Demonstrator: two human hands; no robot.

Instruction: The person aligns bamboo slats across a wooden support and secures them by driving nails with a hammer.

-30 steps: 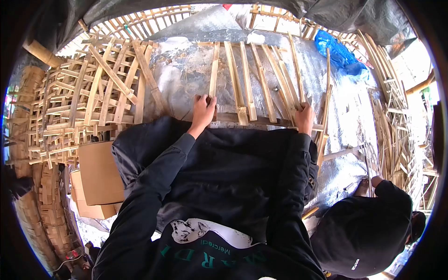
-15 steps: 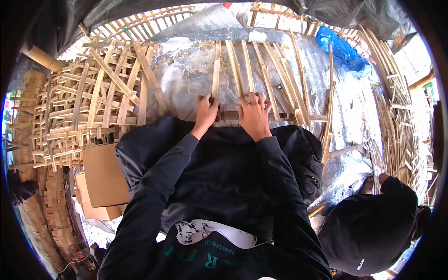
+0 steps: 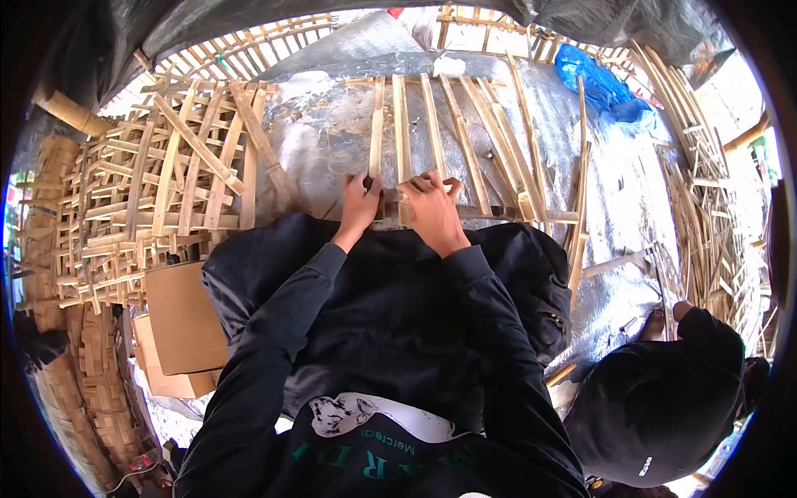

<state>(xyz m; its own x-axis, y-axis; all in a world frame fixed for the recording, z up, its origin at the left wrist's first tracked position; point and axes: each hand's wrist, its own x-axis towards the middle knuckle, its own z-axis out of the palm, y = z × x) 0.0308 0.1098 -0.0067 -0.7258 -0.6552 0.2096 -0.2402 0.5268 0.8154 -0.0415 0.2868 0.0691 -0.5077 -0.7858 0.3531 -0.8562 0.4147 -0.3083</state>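
Observation:
Several bamboo strips lie side by side, pointing away from me, across a crosswise bamboo strip [image 3: 556, 217] near my lap. My left hand [image 3: 361, 203] is closed on the near end of the leftmost strip [image 3: 377, 124]. Just to its right, my right hand [image 3: 433, 207] bends its fingers over the near ends of the second strip [image 3: 400, 124] and the third strip [image 3: 432, 116]. The thumb presses on the second one, which stands nearly parallel to the first. Farther right, more strips fan out at a slant, among them a wider one [image 3: 502, 141].
A stack of woven bamboo lattices [image 3: 124, 178] is on the left, above a cardboard box [image 3: 187, 319]. A blue plastic bag [image 3: 602, 91] lies at the back right. Bamboo bundles [image 3: 706, 216] line the right side. A co-worker in black [image 3: 664, 407] sits at the lower right.
My right hand has come left from the right-hand strips to beside my left hand. The second strip's near end has shifted left. My left hand stays on the first strip.

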